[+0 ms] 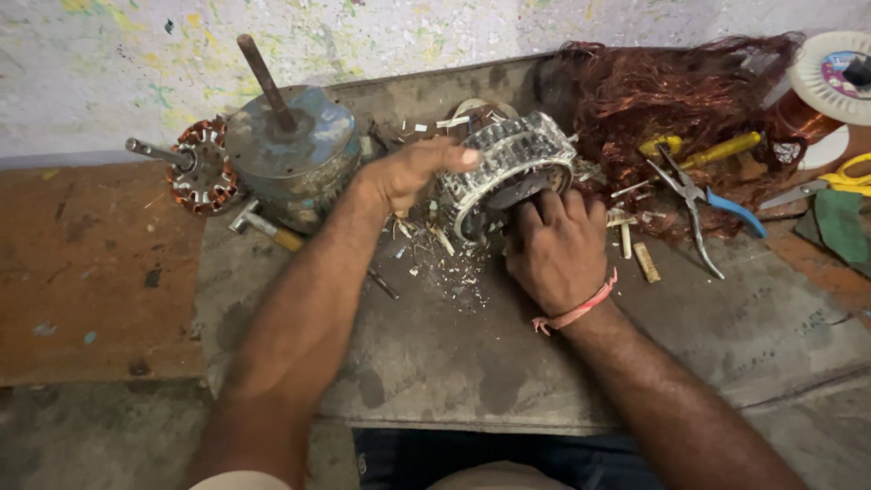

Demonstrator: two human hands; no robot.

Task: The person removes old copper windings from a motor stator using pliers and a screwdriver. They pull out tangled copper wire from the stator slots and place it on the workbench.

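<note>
Here, your left hand (413,172) lies spread on the top of the ring-shaped grey metal motor stator (508,168), fingers flat and loose along its slotted rim, steadying rather than gripping it. The stator stands tilted on its edge near the middle of the worn grey work board (435,354), with pale shavings and paper scraps (445,259) scattered under it. Your right hand (553,249), a pink thread band at its wrist, presses against the stator's lower open face, fingers curled into the bore; what they pinch, I cannot tell. Just left of your left hand sits a round blue-grey motor housing with a rusty shaft (290,150). To the right lie a tangle of copper wire (671,86) and blue-handled pliers (703,200).
</note>
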